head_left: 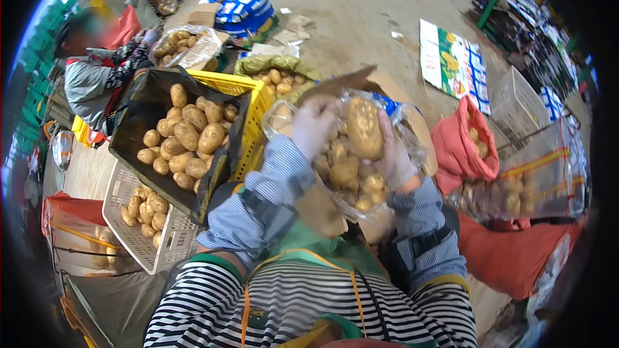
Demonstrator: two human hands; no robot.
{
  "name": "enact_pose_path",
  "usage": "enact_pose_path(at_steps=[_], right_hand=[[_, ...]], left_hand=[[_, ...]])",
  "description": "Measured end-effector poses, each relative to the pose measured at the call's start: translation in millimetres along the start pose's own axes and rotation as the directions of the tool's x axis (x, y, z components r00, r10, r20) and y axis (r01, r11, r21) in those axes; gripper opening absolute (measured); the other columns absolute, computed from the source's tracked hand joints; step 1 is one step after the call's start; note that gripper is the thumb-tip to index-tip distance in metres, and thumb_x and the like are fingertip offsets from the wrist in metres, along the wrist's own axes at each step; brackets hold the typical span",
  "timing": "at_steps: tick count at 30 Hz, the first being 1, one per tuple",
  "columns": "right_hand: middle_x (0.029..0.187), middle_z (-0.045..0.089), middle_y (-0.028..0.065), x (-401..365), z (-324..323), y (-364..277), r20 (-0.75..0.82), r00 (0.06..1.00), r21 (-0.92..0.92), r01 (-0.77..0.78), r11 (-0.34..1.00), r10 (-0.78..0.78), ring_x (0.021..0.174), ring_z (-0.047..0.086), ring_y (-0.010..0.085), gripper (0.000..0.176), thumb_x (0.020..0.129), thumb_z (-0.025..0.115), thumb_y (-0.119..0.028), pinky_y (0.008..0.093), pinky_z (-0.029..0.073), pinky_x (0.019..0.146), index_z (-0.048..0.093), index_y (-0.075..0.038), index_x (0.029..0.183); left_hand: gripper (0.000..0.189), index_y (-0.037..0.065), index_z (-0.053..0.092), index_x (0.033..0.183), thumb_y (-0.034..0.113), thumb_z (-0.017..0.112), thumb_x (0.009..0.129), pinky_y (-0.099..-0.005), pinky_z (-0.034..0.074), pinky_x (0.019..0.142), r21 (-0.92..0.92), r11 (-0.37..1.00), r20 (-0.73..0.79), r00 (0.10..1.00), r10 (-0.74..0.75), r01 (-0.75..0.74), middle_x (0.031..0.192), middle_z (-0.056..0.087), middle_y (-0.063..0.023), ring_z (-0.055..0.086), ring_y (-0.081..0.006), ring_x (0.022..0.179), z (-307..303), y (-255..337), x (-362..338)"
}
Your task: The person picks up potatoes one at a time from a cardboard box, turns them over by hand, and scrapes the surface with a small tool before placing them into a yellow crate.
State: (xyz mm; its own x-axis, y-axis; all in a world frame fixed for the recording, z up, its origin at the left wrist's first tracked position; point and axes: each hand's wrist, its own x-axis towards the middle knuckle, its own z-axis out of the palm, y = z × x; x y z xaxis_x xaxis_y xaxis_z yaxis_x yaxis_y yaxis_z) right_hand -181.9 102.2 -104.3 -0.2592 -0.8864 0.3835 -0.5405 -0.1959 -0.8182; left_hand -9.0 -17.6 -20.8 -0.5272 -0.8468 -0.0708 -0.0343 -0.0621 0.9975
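Observation:
A large potato point(365, 127) is in my right hand point(396, 160), whose fingers lie along its right side. My left hand point(314, 126) is just left of that potato with its fingers curled together; what they hold, if anything, I cannot make out. Below both hands is a cardboard box point(416, 130) lined with a clear plastic bag point(413, 122). Several potatoes point(345, 173) lie inside it. Clear plastic wrapping point(278, 120) shows beside my left wrist.
On the left, a yellow crate point(259, 111) with a dark lining holds potatoes, above a white crate point(143, 245) of potatoes. A green sack point(295, 64) stands ahead, a red sack point(451, 144) right. Another person point(92, 93) sits at far left by a potato bag point(205, 49).

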Motion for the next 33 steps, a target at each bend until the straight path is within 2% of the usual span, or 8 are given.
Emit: enact_pose_path(at_steps=[9,12,14,17,18,19,21,33], right_hand=[[0.097,0.065,0.0076,19.5,-2.4,-64.5,0.699,0.714,0.712,-0.69,-0.131,0.035,0.065,0.058,0.0147,0.069,0.095,0.032,-0.068,0.0184,0.035,0.041,0.052,-0.01,0.128],[0.094,0.065,0.0074,24.4,-0.5,-85.0,0.699,0.682,0.715,-0.674,-0.189,0.213,0.06,0.054,0.0143,0.072,0.091,0.039,-0.071,0.0199,0.034,0.039,0.052,-0.01,0.128],[0.094,0.065,0.0079,22.3,12.4,-76.3,0.595,0.702,0.77,-0.638,-0.026,0.392,0.062,0.055,0.0141,0.071,0.091,0.041,-0.069,0.0205,0.034,0.038,0.052,-0.009,0.128],[0.095,0.064,0.007,5.1,20.2,-46.9,0.017,0.913,0.368,-0.384,0.847,0.407,0.063,0.059,0.0122,0.076,0.091,0.04,-0.07,0.0217,0.039,0.04,0.05,-0.004,0.127],[0.095,0.064,0.0065,-2.2,33.4,-6.1,-0.144,0.988,0.029,-0.054,0.998,0.058,0.063,0.061,0.0118,0.078,0.091,0.038,-0.071,0.022,0.041,0.041,0.05,-0.001,0.126],[0.092,0.064,0.0084,12.2,14.3,-64.1,0.044,0.862,0.081,-0.507,0.858,0.505,0.055,0.06,0.0126,0.08,0.094,0.034,-0.068,0.0234,0.043,0.04,0.047,0.004,0.127],[0.103,0.063,0.0078,-0.5,21.4,-47.6,-0.222,0.948,-0.066,-0.247,0.967,0.227,0.046,0.047,0.0083,0.053,0.102,0.035,-0.04,0.0204,0.035,0.037,0.031,-0.009,0.145],[0.061,0.049,-0.0007,15.7,24.2,-62.7,0.328,0.751,0.748,-0.577,0.328,0.573,0.036,0.035,0.0109,0.045,0.102,0.034,-0.049,0.0234,0.023,0.031,0.057,-0.01,0.1]], left_hand=[[0.048,0.0,0.046,0.134,0.014,0.061,0.091,-0.0345,0.046,0.1,-0.048,0.931,0.411,0.842,0.349,-0.363,0.128,0.053,-0.0186,0.055,-0.0282,0.118,0.5,-3.3,-7.3],[0.055,0.003,0.045,0.135,0.012,0.066,0.084,-0.0355,0.048,0.1,-0.441,0.838,0.461,0.882,-0.094,0.32,0.132,0.048,-0.0235,0.055,-0.0319,0.118,-2.8,-4.7,-3.3],[0.05,0.004,0.049,0.131,0.02,0.067,0.087,-0.0366,0.051,0.094,-0.074,0.947,0.249,0.913,0.322,-0.314,0.124,0.055,-0.0198,0.06,-0.0284,0.11,-2.2,-9.1,-11.3],[0.048,0.006,0.052,0.127,0.033,0.066,0.09,-0.0359,0.053,0.09,-0.244,0.965,0.111,0.985,0.129,-0.099,0.112,0.061,-0.0142,0.065,-0.0245,0.1,5.1,-47.8,7.8],[0.049,0.005,0.053,0.123,0.043,0.061,0.093,-0.0348,0.054,0.085,0.046,0.657,0.094,0.658,0.747,-0.753,0.102,0.065,-0.008,0.066,-0.0192,0.092,11.6,-32.0,-4.5],[0.049,0.005,0.053,0.123,0.043,0.061,0.093,-0.0348,0.054,0.085,0.102,0.655,0.037,0.661,0.75,-0.749,0.102,0.065,-0.008,0.066,-0.0192,0.092,14.6,-33.2,-6.4],[0.067,-0.002,0.047,0.127,0.047,0.069,0.086,-0.0338,0.051,0.087,-0.384,0.922,0.128,0.992,-0.001,0.051,0.104,0.064,-0.0092,0.064,-0.0205,0.092,16.1,-34.4,-0.2],[0.061,-0.001,0.055,0.122,0.042,0.073,0.083,-0.0355,0.05,0.092,-0.723,0.685,-0.058,0.996,0.072,-0.092,0.108,0.067,-0.0136,0.065,-0.0236,0.098,-19.8,47.2,-44.2]])
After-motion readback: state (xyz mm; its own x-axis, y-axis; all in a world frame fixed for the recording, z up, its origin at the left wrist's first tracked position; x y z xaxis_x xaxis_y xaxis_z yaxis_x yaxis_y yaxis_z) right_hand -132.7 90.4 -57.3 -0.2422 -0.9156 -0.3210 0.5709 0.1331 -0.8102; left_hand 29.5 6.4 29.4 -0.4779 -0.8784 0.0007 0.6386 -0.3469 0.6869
